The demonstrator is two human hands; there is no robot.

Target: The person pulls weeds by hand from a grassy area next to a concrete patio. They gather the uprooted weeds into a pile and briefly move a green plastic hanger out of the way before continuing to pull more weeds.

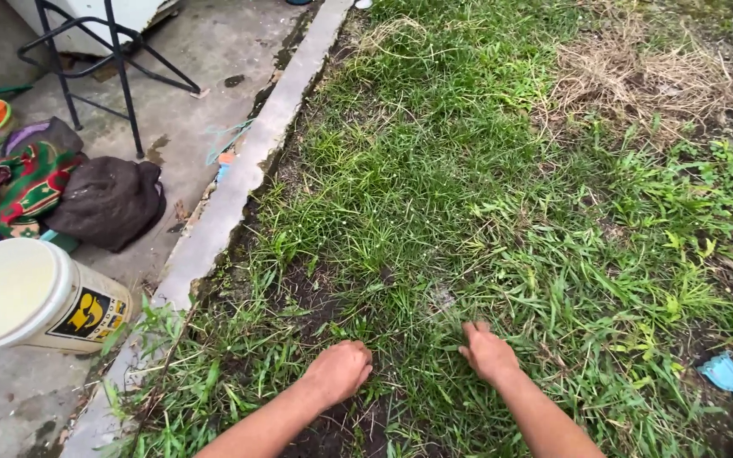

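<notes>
Both of your hands are down in the grass [468, 212], just on the lawn side of the concrete curb [239, 182], and everything else can be placed from that curb. Your left hand [338, 371] sits near the curb's lower stretch, knuckles up and fingers curled into a loose fist over a patch of bare dark soil [316, 305]; it looks bunched on low blades or roots, though what lies inside the curl is hidden, so you cannot tell whether anything is truly gripped. Your right hand [487, 352] lies farther from the curb, palm down, fingers bent forward and pressed into a tuft, seemingly closing on it at the base; the fingertips are buried, so that hold is also uncertain. Keeping both hands low and close to the ground suits grasping stems where they meet the soil. A small blue trowel [730, 380] lies well away from the curb, beyond your right hand, within reach but untouched. On the paved side of the curb stands a white bucket [31, 297], close against it, open mouth tilted your way. Farther along that paved side sit a dark bag [108, 202], a heap of patterned cloth [31, 182] and the black legs of a folding stand [120, 72].
</notes>
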